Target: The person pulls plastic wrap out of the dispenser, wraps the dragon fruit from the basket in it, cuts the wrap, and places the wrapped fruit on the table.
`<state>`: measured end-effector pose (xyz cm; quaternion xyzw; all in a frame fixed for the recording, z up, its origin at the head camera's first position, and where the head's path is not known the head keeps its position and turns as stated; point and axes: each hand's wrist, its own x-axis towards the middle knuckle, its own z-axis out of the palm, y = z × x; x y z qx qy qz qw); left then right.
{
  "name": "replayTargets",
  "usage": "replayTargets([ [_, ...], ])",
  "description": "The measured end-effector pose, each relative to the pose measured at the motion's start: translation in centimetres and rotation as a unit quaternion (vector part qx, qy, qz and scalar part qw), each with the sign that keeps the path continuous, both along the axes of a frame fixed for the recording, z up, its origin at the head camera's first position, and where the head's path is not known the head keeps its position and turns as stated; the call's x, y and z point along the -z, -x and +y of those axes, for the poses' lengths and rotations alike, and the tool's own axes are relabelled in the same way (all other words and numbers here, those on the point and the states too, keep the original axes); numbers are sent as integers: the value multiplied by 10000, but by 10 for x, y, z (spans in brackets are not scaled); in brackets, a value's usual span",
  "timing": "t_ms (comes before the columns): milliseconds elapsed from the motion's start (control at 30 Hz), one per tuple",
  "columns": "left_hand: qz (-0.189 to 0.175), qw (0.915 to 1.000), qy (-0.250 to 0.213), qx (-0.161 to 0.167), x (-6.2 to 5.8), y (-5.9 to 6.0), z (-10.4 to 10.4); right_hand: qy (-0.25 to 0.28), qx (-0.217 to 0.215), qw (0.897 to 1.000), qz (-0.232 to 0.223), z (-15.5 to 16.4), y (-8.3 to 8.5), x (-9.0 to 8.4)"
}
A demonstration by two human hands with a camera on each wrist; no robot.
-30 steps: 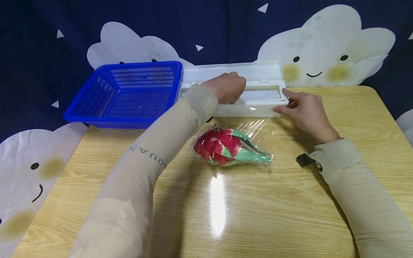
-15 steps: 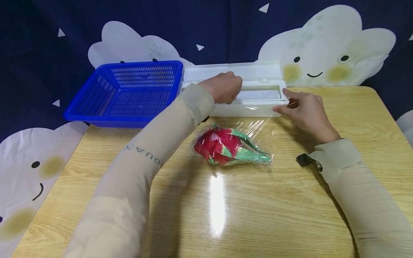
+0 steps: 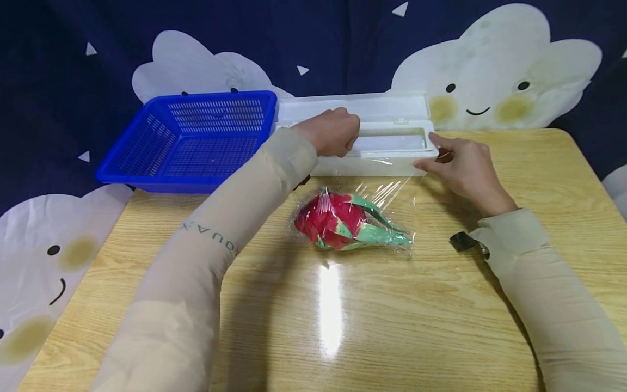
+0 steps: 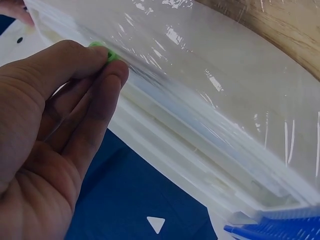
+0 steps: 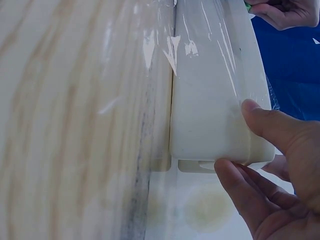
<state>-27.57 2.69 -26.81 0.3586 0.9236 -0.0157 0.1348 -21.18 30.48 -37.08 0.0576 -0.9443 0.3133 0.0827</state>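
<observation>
Blue mesh basket, white dispenser, red-and-green fruit — light wood-grain table.

1. The head camera looks forward and down from above at the whole table.
2. The left wrist camera sits very close behind the left hand, looking along the white box.
3. The right wrist camera is very close to the right hand, looking along the box's other end.
4. All three views show the white box.

Your left hand is reached forward, fingers curled, thumb and forefinger pinching. Your right hand lies palm-down, fingers extended, thumb gripping.
</observation>
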Motion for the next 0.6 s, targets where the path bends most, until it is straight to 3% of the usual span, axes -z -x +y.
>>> replayTargets([
  [600,1,9995,188,-237,-2,0,-25,-47,25,10000,-78,0,2,0],
])
